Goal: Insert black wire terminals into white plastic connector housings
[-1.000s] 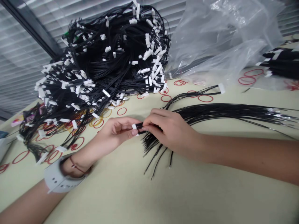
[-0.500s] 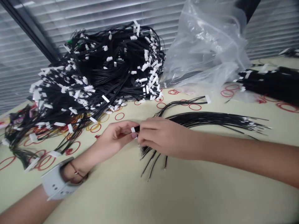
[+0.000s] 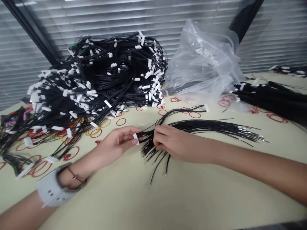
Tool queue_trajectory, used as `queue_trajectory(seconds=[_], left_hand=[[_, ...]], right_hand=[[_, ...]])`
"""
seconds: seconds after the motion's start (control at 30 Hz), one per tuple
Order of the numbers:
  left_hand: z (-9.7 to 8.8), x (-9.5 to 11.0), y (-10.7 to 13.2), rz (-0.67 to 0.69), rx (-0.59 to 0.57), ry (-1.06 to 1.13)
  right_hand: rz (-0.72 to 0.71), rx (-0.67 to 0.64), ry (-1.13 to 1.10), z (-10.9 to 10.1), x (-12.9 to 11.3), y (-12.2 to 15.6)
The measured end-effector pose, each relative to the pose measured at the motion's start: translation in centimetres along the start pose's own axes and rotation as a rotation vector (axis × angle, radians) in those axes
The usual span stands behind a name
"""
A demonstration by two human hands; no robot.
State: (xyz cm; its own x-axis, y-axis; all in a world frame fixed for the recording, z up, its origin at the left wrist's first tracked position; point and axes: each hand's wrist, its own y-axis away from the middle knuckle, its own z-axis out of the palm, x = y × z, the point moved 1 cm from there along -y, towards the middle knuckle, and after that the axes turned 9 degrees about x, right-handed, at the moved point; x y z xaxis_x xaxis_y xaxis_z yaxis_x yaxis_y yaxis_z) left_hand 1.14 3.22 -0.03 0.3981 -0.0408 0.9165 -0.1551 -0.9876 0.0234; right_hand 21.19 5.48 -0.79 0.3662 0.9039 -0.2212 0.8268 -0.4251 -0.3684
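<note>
My left hand [image 3: 121, 140] pinches a small white connector [image 3: 136, 139] between thumb and fingers. Black wires run from this connector rightward toward my right hand [image 3: 171, 140]. That hand has its fingers closed at the bundle of loose black wires [image 3: 211, 125]; the fingertips hide exactly which wire they hold. Metal-tipped wire ends [image 3: 153, 156] stick out below and left of the right hand, and more bare tips lie at the bundle's far right end. Behind the right hand, a looped wire harness ends in another white connector [image 3: 206, 108].
A large heap of black harnesses with white connectors [image 3: 112, 76] lies at the back left. A clear plastic bag [image 3: 203, 60] stands behind the bundle. Another pile of black wires [image 3: 271, 97] is at the right. Red rubber bands [image 3: 121, 121] are scattered over the pale table [image 3: 168, 204].
My right hand has moved slightly right, away from the left hand, so more wire shows between them. My left hand keeps its pinch on the connector. The whole view has shifted slightly.
</note>
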Motion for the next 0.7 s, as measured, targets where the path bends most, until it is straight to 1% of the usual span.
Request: queue_trajectory(seconds=[0.13, 0.2, 0.3, 0.37, 0.53, 0.63, 0.7], left_hand=[[0.1, 0.2, 0.0, -0.009, 0.008, -0.011], [0.2, 0.3, 0.0, -0.007, 0.02, -0.014], [0.2, 0.4, 0.0, 0.014, 0.026, -0.018], [0.3, 0.3, 0.0, 0.028, 0.037, -0.021], [0.5, 0.1, 0.0, 0.016, 0.075, -0.011], [0.7, 0.1, 0.1, 0.003, 0.091, 0.002], [0.8, 0.2, 0.2, 0.01, 0.074, 0.012]], right_hand=[[-0.001, 0.065, 0.022, 0.9, 0.3, 0.4], [0.01, 0.124, 0.019, 1.3, 0.3, 0.5], [0.077, 0.239, 0.004, 1.6, 0.1, 0.6], [0.129, 0.288, -0.021, 1.6, -0.1, 0.5], [0.272, 0.318, -0.08, 1.4, -0.6, 0.1], [0.306, 0.317, -0.08, 1.5, -0.7, 0.0], [0.316, 0.312, -0.083, 1.5, -0.7, 0.0]])
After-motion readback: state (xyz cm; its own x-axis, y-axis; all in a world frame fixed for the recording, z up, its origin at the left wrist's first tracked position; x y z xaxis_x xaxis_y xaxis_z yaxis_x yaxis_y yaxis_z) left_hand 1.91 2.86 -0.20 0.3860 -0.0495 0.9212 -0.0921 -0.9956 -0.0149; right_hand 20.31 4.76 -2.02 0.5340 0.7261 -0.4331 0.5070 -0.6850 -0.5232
